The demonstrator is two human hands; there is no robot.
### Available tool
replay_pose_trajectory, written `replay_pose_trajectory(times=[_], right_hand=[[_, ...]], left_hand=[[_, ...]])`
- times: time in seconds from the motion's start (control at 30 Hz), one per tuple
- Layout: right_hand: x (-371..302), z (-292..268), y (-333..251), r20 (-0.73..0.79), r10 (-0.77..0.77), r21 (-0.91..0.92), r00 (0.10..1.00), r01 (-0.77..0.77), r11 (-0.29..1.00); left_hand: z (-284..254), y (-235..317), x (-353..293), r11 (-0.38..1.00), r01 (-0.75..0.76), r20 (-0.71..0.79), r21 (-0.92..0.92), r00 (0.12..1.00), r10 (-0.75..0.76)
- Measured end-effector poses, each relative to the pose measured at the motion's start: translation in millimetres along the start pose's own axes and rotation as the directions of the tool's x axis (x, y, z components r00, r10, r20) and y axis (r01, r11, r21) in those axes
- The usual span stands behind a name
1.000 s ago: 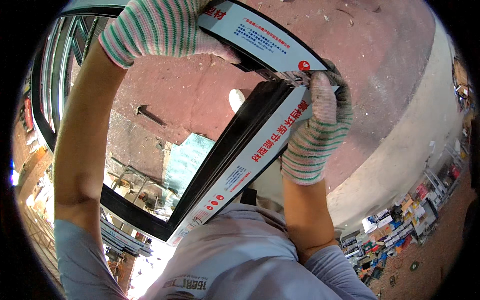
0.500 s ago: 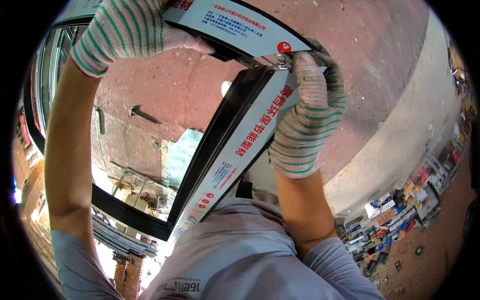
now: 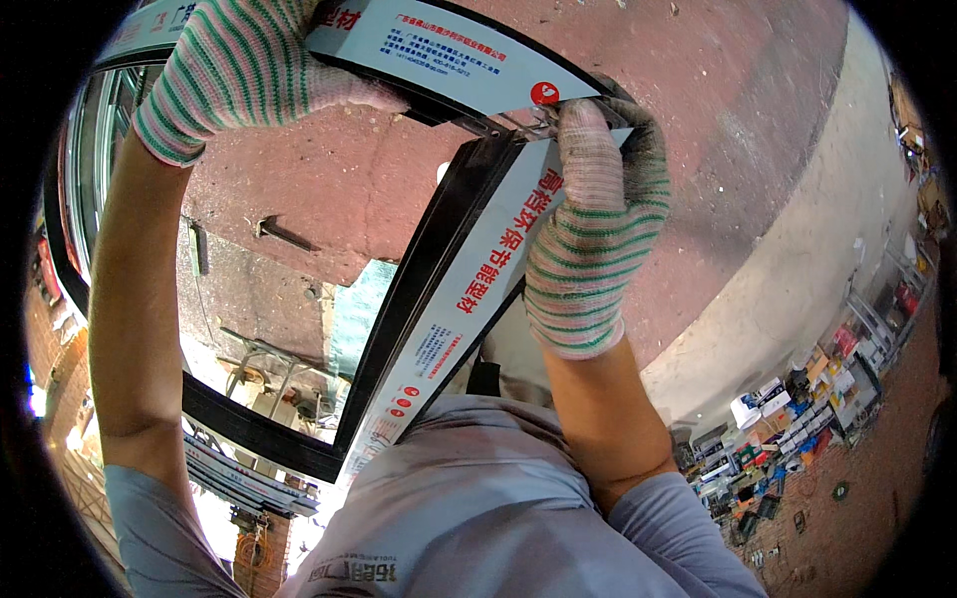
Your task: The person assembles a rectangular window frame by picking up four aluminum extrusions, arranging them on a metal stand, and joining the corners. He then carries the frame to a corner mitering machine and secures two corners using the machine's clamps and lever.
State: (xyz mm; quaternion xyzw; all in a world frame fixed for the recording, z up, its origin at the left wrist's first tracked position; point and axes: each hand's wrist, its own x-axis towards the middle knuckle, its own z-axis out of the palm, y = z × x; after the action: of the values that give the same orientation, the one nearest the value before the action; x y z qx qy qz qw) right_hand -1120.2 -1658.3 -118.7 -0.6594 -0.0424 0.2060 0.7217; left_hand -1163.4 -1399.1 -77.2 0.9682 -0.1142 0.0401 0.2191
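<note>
A black-edged metal frame, its faces covered in pale printed film, fills the space before me. My left hand [image 3: 239, 75], in a pink glove with green stripes, is closed around the far frame profile [image 3: 439, 48]; its thumb lies along the inner edge. The near-right frame profile [image 3: 478, 259] slants down toward my body. My right hand [image 3: 603, 224], gloved alike with dirty fingertips, grips the corner where the two profiles come together. Bare metal of the corner joint [image 3: 528, 122] shows in the gap between them. The glove partly hides the corner's outer end.
A hammer [image 3: 286, 234] lies on the reddish floor, seen through the frame. A pale green sheet [image 3: 361, 309] is lower down. More frame profiles [image 3: 244, 478] sit at lower left. Boxes and assorted parts [image 3: 797, 419] line the floor at right, past a pale strip [image 3: 768, 299].
Both hands and the frame's corner have shifted slightly to the left. The grips look the same, and the gap at the corner shows little change.
</note>
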Motion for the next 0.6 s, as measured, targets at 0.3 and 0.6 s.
replay_pose_trajectory(times=[0.3, 0.6], right_hand=[[-3.4, -5.5, 6.5, 0.020, 0.161, 0.382, 0.987, -0.156, 0.911], [-4.5, -7.0, 7.5, 0.034, 0.069, 0.107, 0.997, -0.072, 0.992]], left_hand=[[-5.3, 10.7, -1.0, 0.993, 0.067, 0.052, 0.099, 0.996, -0.072], [-4.3, 6.2, -2.9, 0.995, -0.010, 0.022, 0.102, 1.000, 0.008]])
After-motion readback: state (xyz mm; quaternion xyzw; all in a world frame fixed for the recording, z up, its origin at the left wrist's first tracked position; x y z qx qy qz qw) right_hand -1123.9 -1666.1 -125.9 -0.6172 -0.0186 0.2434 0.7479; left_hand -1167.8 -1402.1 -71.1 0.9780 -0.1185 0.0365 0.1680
